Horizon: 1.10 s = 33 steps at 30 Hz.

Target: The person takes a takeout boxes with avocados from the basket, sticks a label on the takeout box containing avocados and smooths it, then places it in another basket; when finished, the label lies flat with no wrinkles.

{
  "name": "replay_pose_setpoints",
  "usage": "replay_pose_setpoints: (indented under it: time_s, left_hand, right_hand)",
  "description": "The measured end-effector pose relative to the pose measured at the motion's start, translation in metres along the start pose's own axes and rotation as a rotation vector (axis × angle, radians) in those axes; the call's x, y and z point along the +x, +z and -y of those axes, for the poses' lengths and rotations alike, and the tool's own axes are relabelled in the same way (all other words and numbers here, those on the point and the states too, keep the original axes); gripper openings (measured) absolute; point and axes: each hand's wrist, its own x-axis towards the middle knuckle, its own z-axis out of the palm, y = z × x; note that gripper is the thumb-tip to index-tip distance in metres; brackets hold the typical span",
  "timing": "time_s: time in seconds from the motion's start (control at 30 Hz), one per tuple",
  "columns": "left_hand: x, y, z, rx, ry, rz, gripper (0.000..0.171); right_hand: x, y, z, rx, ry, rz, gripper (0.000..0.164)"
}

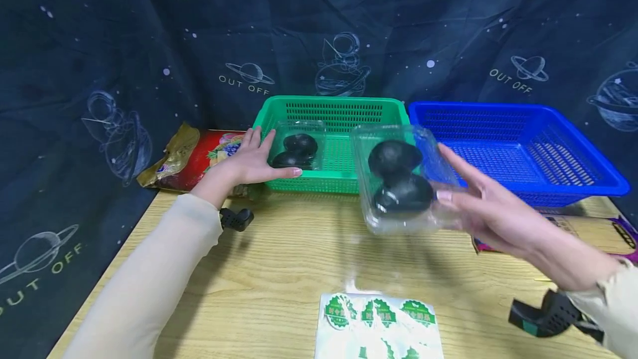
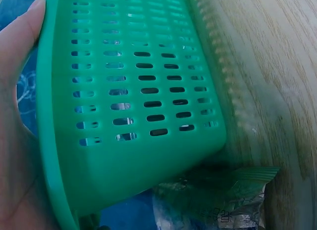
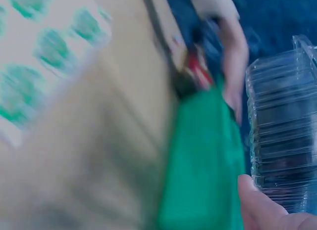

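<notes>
My right hand (image 1: 503, 209) grips the right side of a clear plastic clamshell box (image 1: 366, 204) with dark, rounded items (image 1: 401, 193) inside; their kind is unclear. It is held up in front of the green basket (image 1: 339, 183), overlapping the basket's right end in the head view. In the right wrist view, the thumb (image 3: 262, 205) presses the box's ribbed wall (image 3: 282, 131). My left hand (image 1: 249, 159), fingers spread, rests at the basket's left rim. A second clear box (image 1: 320, 148) with similar dark items lies inside the basket.
A blue basket (image 1: 473, 187) stands to the right. Behind the left hand lies a red and gold packet (image 1: 191, 154); another packet (image 1: 588, 231) lies before the blue basket. A sheet of green stickers (image 1: 379, 326) lies at the table's front. A dark cloth (image 1: 299, 15) hangs behind.
</notes>
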Motion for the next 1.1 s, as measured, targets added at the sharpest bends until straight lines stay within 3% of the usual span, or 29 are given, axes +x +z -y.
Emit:
replay_pose_setpoints:
  time_s: [0.1,0.17,0.4,0.57,0.67,0.77,0.97,1.1]
  left_hand:
    - [-0.003,-0.003,0.001,-0.005,0.000,-0.002,0.124]
    - [-0.004,-0.005,0.001,-0.005,0.000,-0.004,0.123]
    - [-0.005,-0.005,0.001,-0.012,0.004,-0.003,0.121]
    - [-0.002,-0.001,0.002,-0.020,0.004,0.004,0.122]
    - [-0.001,0.000,0.001,-0.024,0.007,0.009,0.122]
    - [0.000,0.000,0.000,-0.023,0.009,0.010,0.123]
    - [0.001,0.000,-0.001,-0.016,0.006,0.008,0.123]
    - [0.000,0.000,-0.002,-0.014,0.003,0.005,0.122]
  right_hand:
    - [-0.026,0.008,-0.030,0.107,-0.013,0.099,0.076]
    - [-0.039,0.013,-0.048,0.141,0.015,0.103,0.076]
    - [-0.050,0.020,-0.090,0.016,0.123,-0.084,0.080]
    - [-0.038,0.026,-0.097,-0.149,0.178,-0.270,0.087]
    - [-0.031,0.028,-0.100,-0.207,0.179,-0.330,0.091]
    - [-0.027,0.027,-0.102,-0.234,0.187,-0.347,0.092]
    - [-0.029,0.028,-0.099,-0.413,0.199,-0.373,0.095]
    - [-0.028,0.026,-0.097,-0.421,0.216,-0.342,0.097]
